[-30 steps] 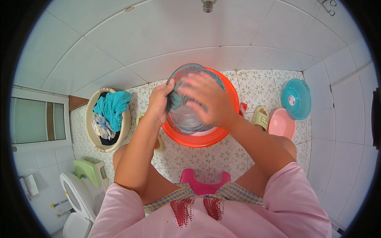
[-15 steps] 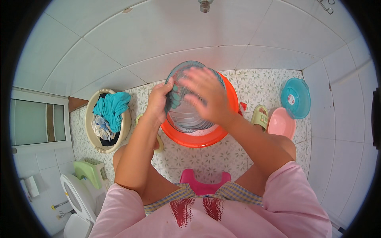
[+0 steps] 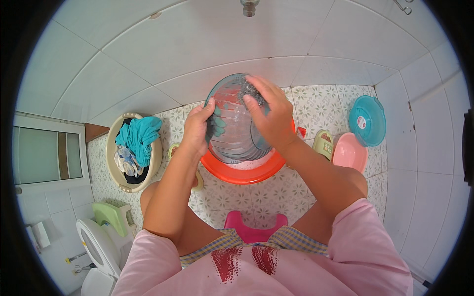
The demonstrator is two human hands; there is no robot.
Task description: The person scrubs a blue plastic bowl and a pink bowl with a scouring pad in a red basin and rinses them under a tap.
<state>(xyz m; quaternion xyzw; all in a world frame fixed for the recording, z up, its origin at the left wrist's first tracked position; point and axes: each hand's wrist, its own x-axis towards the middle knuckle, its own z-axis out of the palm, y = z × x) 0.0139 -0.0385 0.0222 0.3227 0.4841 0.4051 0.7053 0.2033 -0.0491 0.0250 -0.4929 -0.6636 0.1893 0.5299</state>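
A clear, bluish glass bowl with ridged sides (image 3: 229,130) is tilted above an orange-red basin (image 3: 242,176). My left hand (image 3: 200,126) grips the bowl's left rim, thumb on the near side and fingers showing through the glass behind it. In my right hand (image 3: 274,108) is a grey steel wool scrubber (image 3: 251,91), pressed against the bowl at its upper right. The fingers curl over the scrubber's far side. Whitish water shows in the basin under the bowl.
A cream laundry basket (image 3: 112,167) with teal and dark clothes (image 3: 138,135) stands left. At right are a teal basin (image 3: 379,121), a pink basin (image 3: 350,154) and a green slipper (image 3: 323,143). A red brush (image 3: 301,131) lies beside the orange-red basin. A pink stool (image 3: 252,231) is beneath me.
My right hand, blurred before, has moved right and up along the bowl, and the scrubber now shows. My left hand keeps its hold on the rim.
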